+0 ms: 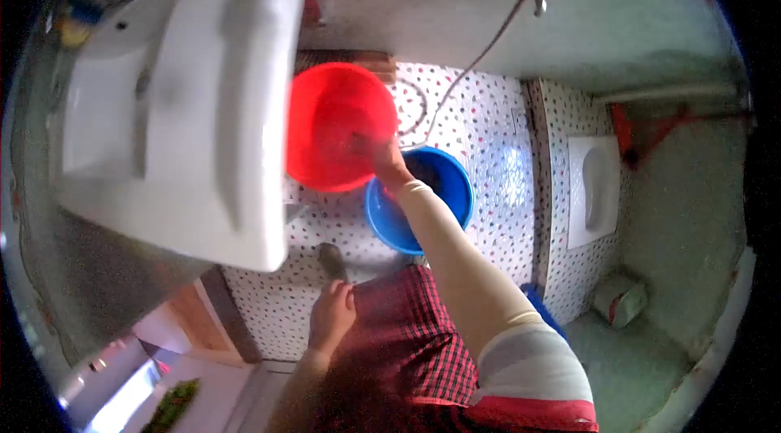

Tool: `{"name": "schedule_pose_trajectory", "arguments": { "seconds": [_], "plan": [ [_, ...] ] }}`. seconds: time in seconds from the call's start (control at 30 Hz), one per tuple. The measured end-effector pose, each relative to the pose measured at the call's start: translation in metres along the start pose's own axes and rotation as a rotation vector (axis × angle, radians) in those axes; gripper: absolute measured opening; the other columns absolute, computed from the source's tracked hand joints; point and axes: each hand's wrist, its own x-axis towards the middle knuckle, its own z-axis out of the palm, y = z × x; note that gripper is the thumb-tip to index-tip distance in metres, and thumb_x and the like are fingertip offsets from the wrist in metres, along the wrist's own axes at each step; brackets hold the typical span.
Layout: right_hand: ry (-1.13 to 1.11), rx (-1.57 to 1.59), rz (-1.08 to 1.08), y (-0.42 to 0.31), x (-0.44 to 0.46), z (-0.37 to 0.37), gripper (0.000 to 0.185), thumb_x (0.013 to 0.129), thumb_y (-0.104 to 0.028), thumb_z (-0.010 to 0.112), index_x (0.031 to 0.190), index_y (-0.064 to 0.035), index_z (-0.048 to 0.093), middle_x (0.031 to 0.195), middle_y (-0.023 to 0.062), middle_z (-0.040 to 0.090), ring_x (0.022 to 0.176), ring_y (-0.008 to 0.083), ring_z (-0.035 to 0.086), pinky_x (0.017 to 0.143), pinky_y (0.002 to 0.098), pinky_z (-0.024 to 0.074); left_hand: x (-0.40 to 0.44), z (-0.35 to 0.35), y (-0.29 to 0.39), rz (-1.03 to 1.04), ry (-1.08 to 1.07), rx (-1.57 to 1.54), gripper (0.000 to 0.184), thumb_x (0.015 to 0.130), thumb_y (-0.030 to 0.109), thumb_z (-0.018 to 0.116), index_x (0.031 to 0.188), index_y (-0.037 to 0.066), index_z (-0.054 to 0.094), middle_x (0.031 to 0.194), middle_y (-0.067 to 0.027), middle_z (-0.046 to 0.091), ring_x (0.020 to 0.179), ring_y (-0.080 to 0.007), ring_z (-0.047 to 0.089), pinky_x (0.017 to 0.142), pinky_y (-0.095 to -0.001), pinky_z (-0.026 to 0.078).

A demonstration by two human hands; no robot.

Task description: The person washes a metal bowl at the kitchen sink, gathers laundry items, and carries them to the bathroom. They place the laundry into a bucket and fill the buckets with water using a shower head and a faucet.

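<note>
My right hand (391, 166), at the end of a cream sleeve, reaches over the near right rim of a red plastic tub (325, 100). Its fingers are blurred and shaded inside the tub, so their grip is unclear. Below my right wrist a blue basin (396, 230) stands on the floor, partly covered by my arm. Something dark (425, 174) and a bit of red show inside the basin. My left hand (333, 315) is closed beside the red-and-black checked cloth (399, 307) over my lap; what its fingers hold, if anything, is hidden.
A white washbasin (260, 189) juts in from the left. A hose (488, 47) hangs from the wall by a metal tap (541, 0). On the right, a squat toilet (598, 189) is set in a raised step. A white container (621, 300) stands in the corner. The floor is speckled tile (496, 132).
</note>
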Motion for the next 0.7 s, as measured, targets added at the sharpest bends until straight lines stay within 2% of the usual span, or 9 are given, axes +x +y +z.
{"name": "schedule_pose_trajectory", "arguments": {
  "seconds": [0.03,0.1,0.2,0.27,0.33,0.43,0.47,0.57,0.7],
  "plan": [
    [-0.003,-0.082,-0.095,0.006,0.000,-0.001,0.037,0.088,-0.028,0.042,0.113,-0.0030,0.052,0.109,0.0137,0.057,0.100,0.0308,0.051,0.085,0.0431,0.0403,0.010,0.011,-0.010,0.021,-0.003,-0.007,0.018,0.074,0.011,0.059,0.091,0.005,0.058,0.096,-0.0143,0.056,0.089,-0.0337,0.054,0.075,-0.0420,0.046],
    [-0.087,-1.355,-0.376,0.030,0.010,-0.023,0.030,0.084,-0.026,0.045,0.098,-0.0069,0.063,0.101,0.0104,0.061,0.100,0.0282,0.050,0.080,0.0439,0.0380,0.033,0.053,-0.051,0.068,-0.055,-0.008,0.024,0.075,0.013,0.061,0.097,0.005,0.056,0.096,-0.0155,0.056,0.089,-0.0351,0.053,0.073,-0.0405,0.047],
    [-0.334,-2.582,-0.437,0.050,0.007,-0.048,0.027,0.078,-0.021,0.048,0.095,-0.0112,0.066,0.105,0.0070,0.058,0.100,0.0236,0.048,0.081,0.0414,0.0356,0.074,0.101,-0.100,-0.023,-0.187,-0.039,0.043,0.073,0.018,0.065,0.111,0.004,0.049,0.097,-0.0171,0.055,0.091,-0.0358,0.054,0.071,-0.0386,0.048],
    [-0.343,-2.547,-0.332,0.036,0.001,-0.037,0.028,0.079,-0.023,0.047,0.097,-0.0109,0.065,0.105,0.0060,0.058,0.104,0.0230,0.047,0.083,0.0425,0.0314,0.101,0.129,-0.117,-0.092,-0.189,-0.129,0.058,0.072,0.022,0.069,0.120,0.003,0.043,0.103,-0.0175,0.056,0.093,-0.0333,0.055,0.072,-0.0376,0.049],
    [-0.144,-2.452,-0.541,0.046,0.006,-0.045,0.028,0.080,-0.024,0.047,0.098,-0.0125,0.066,0.105,0.0052,0.058,0.105,0.0228,0.046,0.082,0.0430,0.0304,0.138,0.129,-0.086,-0.393,-0.253,-0.288,0.065,0.071,0.027,0.070,0.123,0.001,0.041,0.112,-0.0176,0.055,0.097,-0.0276,0.056,0.074,-0.0369,0.048],
    [-0.391,-2.588,-0.378,0.019,-0.003,-0.037,0.027,0.080,-0.026,0.048,0.096,-0.0161,0.067,0.104,0.0034,0.059,0.106,0.0224,0.046,0.082,0.0445,0.0292,0.185,0.170,-0.086,-0.435,-0.309,-0.567,0.061,0.073,0.029,0.067,0.119,-0.003,0.042,0.113,-0.0203,0.054,0.095,-0.0290,0.058,0.076,-0.0389,0.047],
    [-0.573,-2.657,-0.233,0.007,-0.008,-0.031,0.026,0.080,-0.026,0.049,0.095,-0.0175,0.068,0.104,0.0026,0.060,0.106,0.0222,0.046,0.081,0.0451,0.0289,0.196,0.184,-0.089,-0.481,-0.267,-0.440,0.058,0.074,0.027,0.065,0.118,-0.003,0.043,0.111,-0.0212,0.054,0.094,-0.0312,0.058,0.077,-0.0399,0.047],
    [-0.595,-2.720,-0.255,-0.001,-0.012,-0.025,0.025,0.082,-0.028,0.047,0.092,-0.0205,0.069,0.100,0.0006,0.063,0.106,0.0222,0.049,0.087,0.0512,0.0262,0.200,0.191,-0.071,-0.396,-0.104,-0.025,0.043,0.075,0.015,0.058,0.112,-0.004,0.046,0.102,-0.0251,0.056,0.094,-0.0409,0.055,0.080,-0.0450,0.044],
    [-0.788,-2.694,-0.264,-0.018,-0.009,-0.013,0.025,0.083,-0.028,0.048,0.096,-0.0187,0.068,0.099,0.0011,0.063,0.105,0.0240,0.051,0.092,0.0557,0.0261,0.184,0.190,-0.071,-0.448,-0.078,-0.141,0.040,0.077,0.014,0.058,0.110,-0.004,0.046,0.099,-0.0238,0.057,0.091,-0.0390,0.056,0.077,-0.0434,0.046]
  ]
}}
